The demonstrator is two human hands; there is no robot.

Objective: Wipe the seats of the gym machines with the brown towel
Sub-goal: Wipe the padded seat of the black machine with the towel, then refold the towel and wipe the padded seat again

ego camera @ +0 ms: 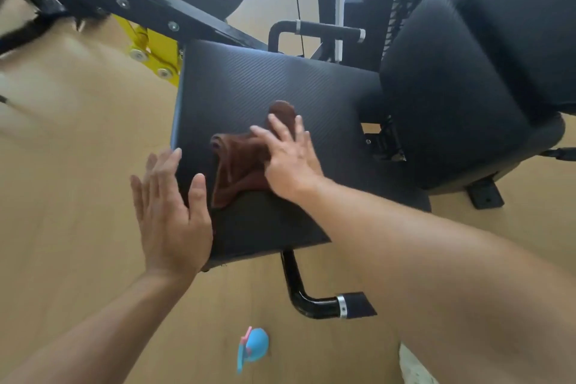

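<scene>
we see the right hand (288, 162) pressing flat, fingers spread, on the brown towel (240, 165) on the black seat (249, 84); the left hand (171, 212), fingers straight, lies at its edge.

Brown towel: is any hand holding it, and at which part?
Neither grips it. The right hand presses flat on the brown towel, on its right part, against the seat. The left hand holds nothing.
</scene>
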